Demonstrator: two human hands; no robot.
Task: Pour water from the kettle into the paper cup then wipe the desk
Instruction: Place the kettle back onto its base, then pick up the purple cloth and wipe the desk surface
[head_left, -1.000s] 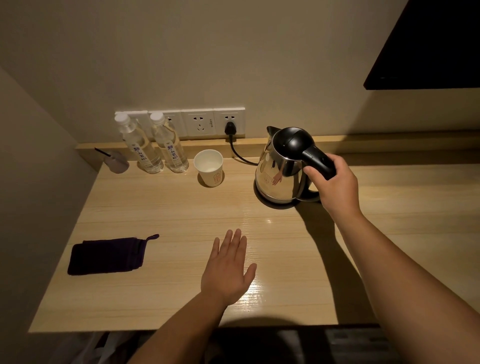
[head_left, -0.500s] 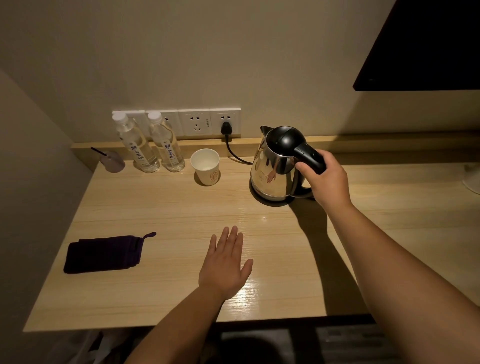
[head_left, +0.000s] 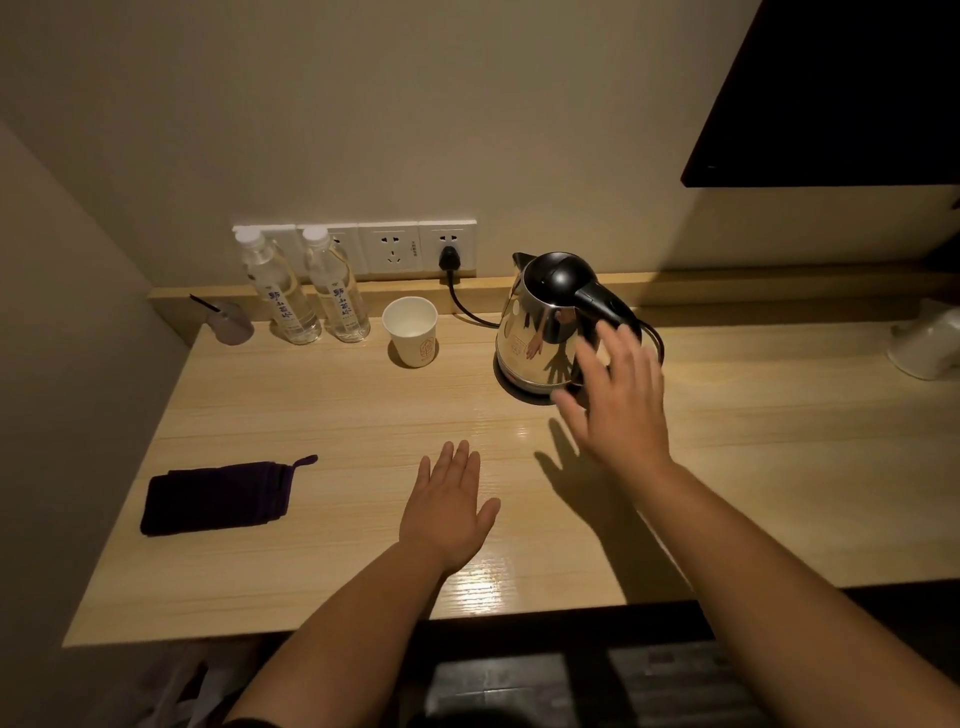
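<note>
A steel kettle (head_left: 540, 327) with a black lid and handle stands upright on its base at the back of the wooden desk (head_left: 337, 415). A white paper cup (head_left: 411, 332) stands upright to its left. My right hand (head_left: 618, 395) hovers open just in front of the kettle's handle, fingers spread, holding nothing and hiding part of the handle. My left hand (head_left: 449, 512) lies flat and open on the desk near the front edge. A dark folded cloth (head_left: 218, 496) lies at the front left.
Two water bottles (head_left: 306, 291) stand at the back left by a small purple object (head_left: 231, 325). Wall sockets (head_left: 395, 249) hold the kettle's plug and cord. A white object (head_left: 927, 343) sits at the far right. A dark panel (head_left: 831, 93) hangs above.
My right hand has let go of the kettle's handle and drawn back a little with fingers spread. The kettle stays on its base. My left hand has not moved.
</note>
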